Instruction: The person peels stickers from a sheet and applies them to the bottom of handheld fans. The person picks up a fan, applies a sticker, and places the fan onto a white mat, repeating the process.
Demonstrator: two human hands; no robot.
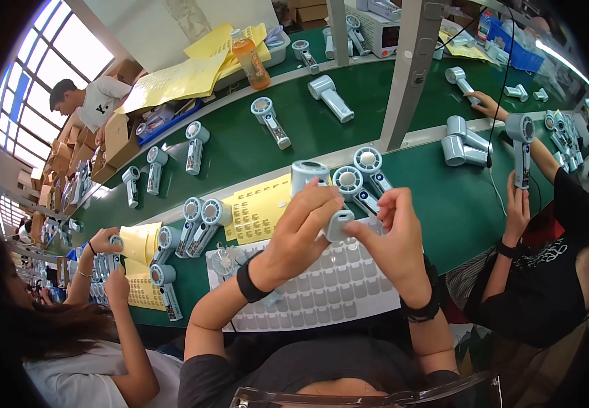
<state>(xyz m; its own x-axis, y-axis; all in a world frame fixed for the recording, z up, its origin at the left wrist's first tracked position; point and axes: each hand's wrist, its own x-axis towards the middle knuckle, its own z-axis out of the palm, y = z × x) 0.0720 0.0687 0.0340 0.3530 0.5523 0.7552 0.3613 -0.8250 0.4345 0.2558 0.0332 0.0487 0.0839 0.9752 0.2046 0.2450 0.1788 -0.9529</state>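
Note:
My left hand [300,228] is wrapped round a light-blue handheld fan [310,173]. The fan's head points away, and the grey rounded end of its handle faces me. Against that end rests the thumb of my right hand [396,238], whose other fingers are loosely bent and apart from the fan. Beneath both hands lies a white sheet [308,317] with rows of grey rounded stickers. Just beyond my hands are two more handheld fans, one [347,181] beside the other [368,161]. A clear fan-shaped part [226,260] sits by the sheet's left edge.
A yellow sticker sheet [257,211] and several fans [214,214] lie to the left. Across a metal rail, more fans [267,119] stand along the green bench [233,153]. A metal post [407,75] rises ahead. Co-workers sit on both sides, the right one holding a fan [521,146].

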